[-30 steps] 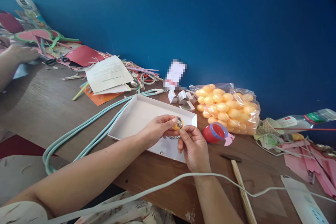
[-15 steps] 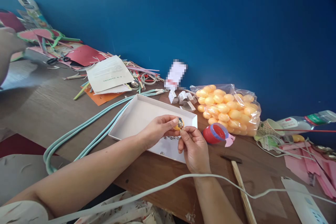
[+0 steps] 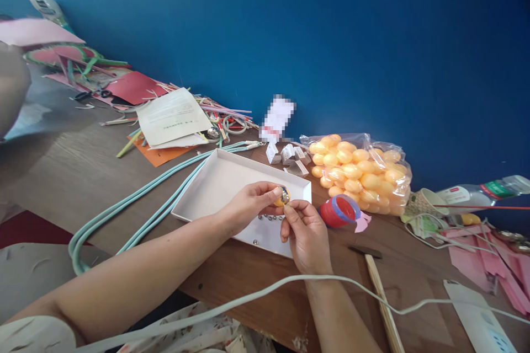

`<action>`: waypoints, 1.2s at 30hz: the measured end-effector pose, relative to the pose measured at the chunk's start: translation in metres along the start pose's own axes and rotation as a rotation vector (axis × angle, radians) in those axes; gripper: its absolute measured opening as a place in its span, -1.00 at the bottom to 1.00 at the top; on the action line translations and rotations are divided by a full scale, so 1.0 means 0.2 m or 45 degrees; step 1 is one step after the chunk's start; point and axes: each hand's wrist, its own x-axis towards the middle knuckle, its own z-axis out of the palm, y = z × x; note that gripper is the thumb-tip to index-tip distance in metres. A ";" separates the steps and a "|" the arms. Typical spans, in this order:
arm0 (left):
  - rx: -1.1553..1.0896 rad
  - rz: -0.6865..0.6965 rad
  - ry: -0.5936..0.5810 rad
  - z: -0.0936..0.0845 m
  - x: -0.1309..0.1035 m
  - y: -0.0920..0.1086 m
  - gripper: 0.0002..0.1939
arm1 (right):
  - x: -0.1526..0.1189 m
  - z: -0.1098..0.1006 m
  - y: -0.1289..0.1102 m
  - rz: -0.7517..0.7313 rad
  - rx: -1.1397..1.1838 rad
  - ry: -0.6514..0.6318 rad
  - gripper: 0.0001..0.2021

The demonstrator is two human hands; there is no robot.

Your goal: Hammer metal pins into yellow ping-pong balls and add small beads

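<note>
My left hand [image 3: 252, 205] is closed on a small yellow ball [image 3: 284, 196] that has a shiny silvery and dark patch on its face. Thumb and fingers of my right hand [image 3: 305, 229] pinch together at the ball's lower right edge; whatever they grip is too small to make out. Both hands hover over a shallow white box lid [image 3: 232, 171] lying on the table. Several little silver jingle bells [image 3: 255, 242] rest in the lid beneath my hands.
Behind the lid lies a clear bag of yellow balls [image 3: 356, 171]. A red spool [image 3: 337, 212] and a hammer [image 3: 383, 309] are to the right. Pale blue cords [image 3: 136, 193] loop at left. A white cable [image 3: 265, 289] crosses in front. Another person's arm [image 3: 12, 88] is far left.
My hands and the ball stay almost still. At the far left, the other person's hand has shifted, and a pink sheet now shows above it.
</note>
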 end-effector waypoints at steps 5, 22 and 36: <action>0.002 0.002 0.019 0.01 0.00 0.00 -0.57 | 0.00 0.00 0.00 0.002 -0.020 0.006 -0.88; 0.021 -0.024 0.003 0.01 -0.01 0.01 -0.58 | 0.00 -0.01 -0.02 0.004 -0.092 -0.004 -0.86; 0.035 -0.012 0.008 0.01 -0.01 0.00 -0.58 | -0.01 0.00 -0.01 -0.009 -0.080 0.026 -0.83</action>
